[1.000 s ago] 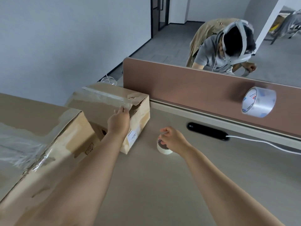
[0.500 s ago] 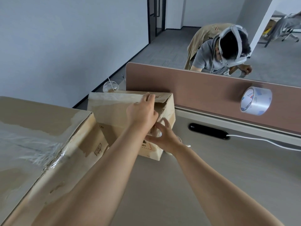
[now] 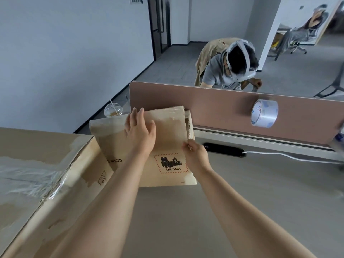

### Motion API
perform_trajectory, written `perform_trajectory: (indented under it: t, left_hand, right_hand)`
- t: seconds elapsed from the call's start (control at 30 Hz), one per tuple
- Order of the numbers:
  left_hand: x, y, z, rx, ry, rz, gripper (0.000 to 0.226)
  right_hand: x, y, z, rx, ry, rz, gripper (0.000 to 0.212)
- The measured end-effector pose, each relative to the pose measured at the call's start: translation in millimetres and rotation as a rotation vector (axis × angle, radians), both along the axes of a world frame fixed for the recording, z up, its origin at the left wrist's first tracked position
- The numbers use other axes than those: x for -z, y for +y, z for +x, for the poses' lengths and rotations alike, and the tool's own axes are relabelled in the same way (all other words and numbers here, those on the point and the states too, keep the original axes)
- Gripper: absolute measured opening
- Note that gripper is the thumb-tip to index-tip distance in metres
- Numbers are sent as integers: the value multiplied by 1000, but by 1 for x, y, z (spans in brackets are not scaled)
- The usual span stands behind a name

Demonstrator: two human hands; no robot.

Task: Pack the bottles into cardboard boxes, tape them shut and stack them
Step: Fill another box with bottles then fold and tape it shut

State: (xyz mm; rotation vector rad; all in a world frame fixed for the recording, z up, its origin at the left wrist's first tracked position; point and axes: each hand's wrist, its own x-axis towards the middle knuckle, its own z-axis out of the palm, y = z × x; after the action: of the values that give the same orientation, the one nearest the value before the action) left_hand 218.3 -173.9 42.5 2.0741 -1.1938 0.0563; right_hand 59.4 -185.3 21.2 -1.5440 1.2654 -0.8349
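A small cardboard box (image 3: 167,127) with a red UN 3481 label stands tilted on the desk, its labelled face turned toward me. My left hand (image 3: 139,131) lies flat on that face with straight fingers. My right hand (image 3: 195,155) grips the box's right edge, fingers curled round it. A large taped cardboard box (image 3: 41,175) fills the near left. A roll of clear tape (image 3: 264,115) hangs on the brown divider. The edge of a bottle (image 3: 339,138) shows at the far right. The small tape roll is hidden.
A brown desk divider (image 3: 214,107) runs across the back, with a black cable slot (image 3: 223,152) and white cable (image 3: 290,157) below it. A plastic cup with a straw (image 3: 113,110) sits behind the small box. A person with a headset sits beyond the divider.
The small box has been tipped up and turned so the labelled face points at me. My right hand left the small tape roll and took the box's right edge; my left hand moved onto the face.
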Motion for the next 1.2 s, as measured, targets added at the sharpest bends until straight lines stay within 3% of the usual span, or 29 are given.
perform_trajectory:
  t: [0.13, 0.4, 0.57, 0.8, 1.03, 1.2]
  left_hand:
    - [17, 11, -7, -1, 80, -162, 64]
    - [18, 34, -46, -181, 171, -131, 74]
    - [21, 53, -97, -321, 417, -237, 84]
    - [16, 89, -185, -244, 390, -464, 58]
    - [17, 133, -253, -224, 362, -500, 38]
    - [28, 155, -281, -191, 453, -478, 29]
  right_hand:
    - [-10, 3, -30, 104, -105, -1, 32]
    - [-23, 19, -120, 243, -201, -32, 33]
    - [-22, 39, -190, 253, -250, -43, 29]
    - [-16, 65, -287, 249, -352, -38, 30]
    - [5, 98, -347, 306, -425, 63, 26]
    - [10, 123, -370, 389, -410, 91, 26]
